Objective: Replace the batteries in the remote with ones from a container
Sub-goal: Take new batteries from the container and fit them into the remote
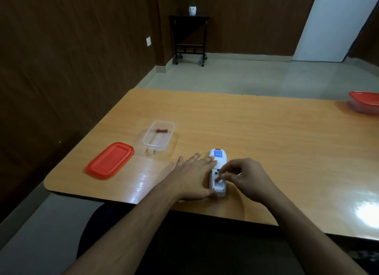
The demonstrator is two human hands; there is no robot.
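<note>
Left hand [193,173] lay flat, fingers straight, bracing remote [218,173] on table [266,141] while right hand [244,177] fingers curled into battery bay, grip contents indiscernible.

The remote [217,173] lies at centre frame; left of it the container [158,138] holds a battery [162,130], the lid [109,160] further left

Dim overall, with murky dark brown wood-panelled walls [71,49]. Brightest at the pale white door [332,24], upper right. Strong white glare on the glossy orange-brown laminate desk [266,131] at its right near edge, fainter streaks near the left. Soft throughout, fingers slightly blurred. Wide-angle bending of lines toward the edges.
</note>
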